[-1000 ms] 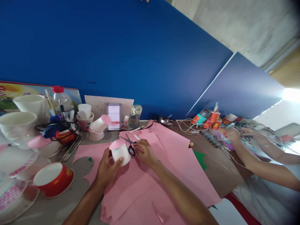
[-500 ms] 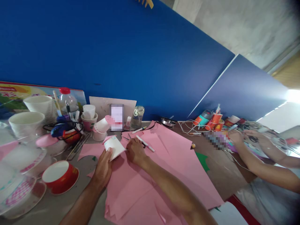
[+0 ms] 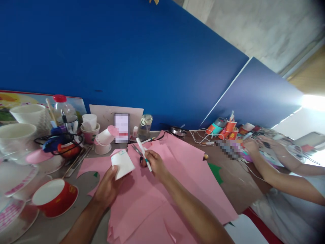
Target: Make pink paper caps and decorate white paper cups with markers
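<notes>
My left hand (image 3: 108, 187) is closed round a white paper cup (image 3: 122, 164), tipped on its side above the pink paper sheets (image 3: 157, 200). My right hand (image 3: 155, 163) pinches a white marker pen (image 3: 143, 153) with a green band, its cap end pointing up and to the left. Black-handled scissors (image 3: 138, 153) lie on the pink paper just behind the right hand, partly hidden by it.
Red-and-white bowls (image 3: 54, 197), stacked white cups (image 3: 30, 113), a bottle (image 3: 63, 108) and a glue gun (image 3: 54, 140) crowd the left. A glass jar (image 3: 146, 125) stands at the blue wall. Another person's arms (image 3: 276, 178) work at the right, among cups and cables.
My right hand has picked the marker pen up from the pink paper and raised it. The cup in my left hand has tipped from upright onto its side.
</notes>
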{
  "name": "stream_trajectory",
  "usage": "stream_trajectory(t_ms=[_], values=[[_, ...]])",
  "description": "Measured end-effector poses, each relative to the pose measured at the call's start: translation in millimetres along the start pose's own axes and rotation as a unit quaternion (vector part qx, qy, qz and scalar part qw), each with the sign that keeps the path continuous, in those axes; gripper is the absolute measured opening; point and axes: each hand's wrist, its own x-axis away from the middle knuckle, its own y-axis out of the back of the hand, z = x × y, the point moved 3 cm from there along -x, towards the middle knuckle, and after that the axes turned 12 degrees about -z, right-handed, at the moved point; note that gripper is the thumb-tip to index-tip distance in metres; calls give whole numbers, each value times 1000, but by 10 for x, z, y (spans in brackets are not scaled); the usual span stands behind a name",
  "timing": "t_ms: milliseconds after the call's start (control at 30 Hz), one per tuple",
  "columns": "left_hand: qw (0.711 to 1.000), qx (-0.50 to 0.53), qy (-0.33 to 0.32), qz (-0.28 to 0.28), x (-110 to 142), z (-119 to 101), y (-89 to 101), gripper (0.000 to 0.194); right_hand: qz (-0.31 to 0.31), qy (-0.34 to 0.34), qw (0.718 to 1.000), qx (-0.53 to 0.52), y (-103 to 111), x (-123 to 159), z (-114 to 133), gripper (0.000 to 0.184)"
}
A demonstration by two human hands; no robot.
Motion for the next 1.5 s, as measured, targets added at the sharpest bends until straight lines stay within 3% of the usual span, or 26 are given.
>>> stream_trajectory(t_ms=[133, 267, 400, 567, 833, 1233, 1500], values=[[995, -9, 59, 82, 86, 45, -9, 49, 55, -64, 995, -53, -71, 171, -88, 29], [992, -6, 68, 111, 130, 38, -29, 54, 119, -116, 984, -71, -158, 314, -83, 29], [994, 5, 71, 82, 110, -15, -63, 57, 151, -133, 978, -53, -184, 422, -29, 28], [999, 25, 24, 26, 92, -149, -121, 61, 199, -148, 964, -94, -172, 465, -24, 27], [1000, 8, -1, 5, 112, -188, -150, 61, 226, -230, 929, -183, -126, 359, -194, 37], [1000, 2, 2, 9, 83, -136, -107, 64, 189, -219, 945, -152, -110, 366, -125, 32], [999, 13, 23, 21, 31, -124, -40, 64, 226, -226, 939, -127, -110, 393, -105, 34]])
